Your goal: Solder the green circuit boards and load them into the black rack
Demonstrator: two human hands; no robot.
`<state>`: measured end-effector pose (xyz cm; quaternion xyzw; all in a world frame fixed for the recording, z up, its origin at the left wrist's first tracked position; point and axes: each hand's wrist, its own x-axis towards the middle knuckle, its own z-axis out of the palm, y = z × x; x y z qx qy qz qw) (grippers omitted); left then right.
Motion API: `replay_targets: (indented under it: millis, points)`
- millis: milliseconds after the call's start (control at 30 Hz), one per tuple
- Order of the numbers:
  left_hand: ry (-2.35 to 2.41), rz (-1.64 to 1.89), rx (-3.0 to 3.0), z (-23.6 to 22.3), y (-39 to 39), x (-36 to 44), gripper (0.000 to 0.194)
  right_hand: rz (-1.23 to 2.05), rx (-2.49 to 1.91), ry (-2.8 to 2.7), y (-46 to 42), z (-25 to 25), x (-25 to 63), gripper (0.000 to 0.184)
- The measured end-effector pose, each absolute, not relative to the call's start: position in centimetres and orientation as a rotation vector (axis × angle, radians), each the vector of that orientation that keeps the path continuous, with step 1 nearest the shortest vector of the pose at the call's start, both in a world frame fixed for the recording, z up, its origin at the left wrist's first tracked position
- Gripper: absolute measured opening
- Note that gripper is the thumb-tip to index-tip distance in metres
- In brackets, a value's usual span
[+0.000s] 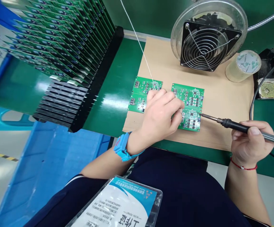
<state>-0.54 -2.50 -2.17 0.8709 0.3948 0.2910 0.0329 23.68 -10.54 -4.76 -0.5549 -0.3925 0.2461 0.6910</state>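
My right hand [253, 143] is closed round the handle of a soldering iron [237, 126]. The iron's tip meets the right edge of a green circuit board [192, 108], or hovers just over it. Over the left part of that board, my left hand [162, 115] has its fingers pinched together. A thin, pale solder wire [139, 42] runs down from above into this hand; its free end is hidden by the fingers. Partly under the left hand lies a second circuit board [138, 94] with small digit displays. Both boards rest flat on brown cardboard [218, 104].
A black rack [80, 119] on the left holds several upright circuit boards [63, 34]. At the back stands a fan [203, 50] in a round clear housing. A tape roll [243, 66] and a soldering sponge [269, 89] sit at right. A blue bin [49, 157] is below left.
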Motion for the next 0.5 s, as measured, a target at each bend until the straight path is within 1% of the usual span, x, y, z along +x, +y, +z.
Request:
replay_targets:
  millis: [100,500]
  points:
    - [1.169,0.958,2.733,-2.44,-2.55,-0.13,0.018,0.553,-1.248,-0.882,-10.52,-4.76,23.7,0.013]
    - [1.129,0.941,2.766,-2.4,-2.78,-0.18,0.019,0.521,-1.169,-0.889,-10.44,-5.16,23.98,0.012]
